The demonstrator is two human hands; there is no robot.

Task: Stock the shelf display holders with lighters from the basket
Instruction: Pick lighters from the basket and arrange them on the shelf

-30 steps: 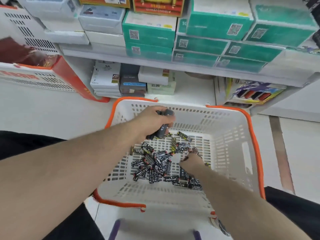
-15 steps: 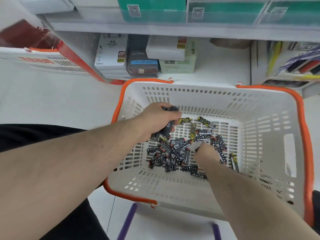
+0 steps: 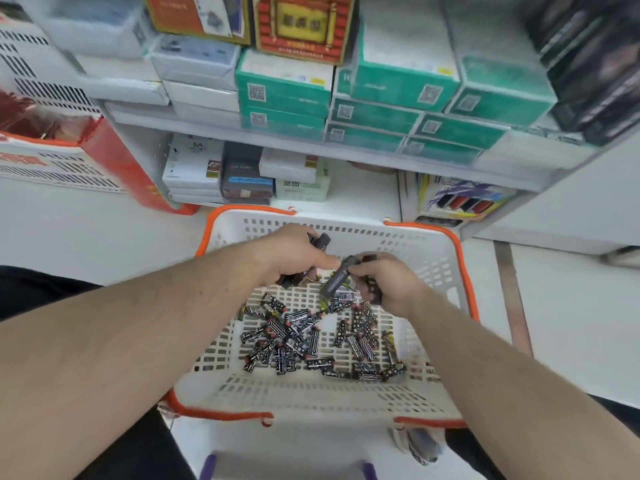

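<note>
The basket point(image 3: 429, 258) in front of me is white with an orange rim. The lighters point(image 3: 298, 337) in it are black with white patterns of stripes and stars and red tips. The lighter point(image 3: 337, 278) I pinch is dark grey with pale lettering. On the shelf above sit teal-green boxes point(image 3: 391, 84) with white tops.

We see a white slotted plastic basket with an orange rim point(image 3: 465, 271) holding a loose heap of dark patterned lighters point(image 3: 304, 337).

White shelving point(image 3: 346, 152) with stacked green cartons point(image 3: 398, 84) above pale floor point(image 3: 571, 323).
</note>
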